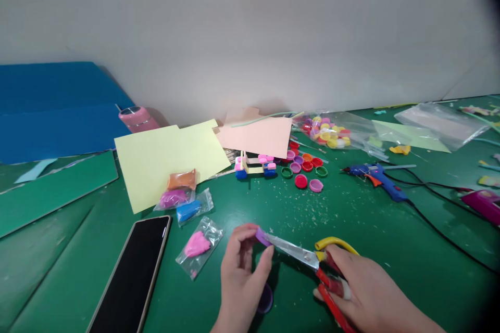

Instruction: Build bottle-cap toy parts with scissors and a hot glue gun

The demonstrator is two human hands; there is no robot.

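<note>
Between the thumb and fingers of my left hand (244, 270) is a small purple bottle cap (263, 238), held up on edge. My right hand (369, 286) grips the red and yellow handles of a pair of scissors (299, 254). The blade tips reach the purple cap and touch it; whether they cut into it I cannot tell. A darker purple cap (265, 299) lies on the table just behind my left wrist, partly covered by it. Farther off, several loose caps (300, 181) in red, pink, purple and green lie among small shavings.
A phone (130, 276) and bagged clay (197, 244) lie to the left. Paper sheets (167, 156), a small craft-stick model (255, 165) and a bag of caps (328, 132) are at the back. A blue glue gun (377, 177) with its cord lies right, on the green table (219, 203).
</note>
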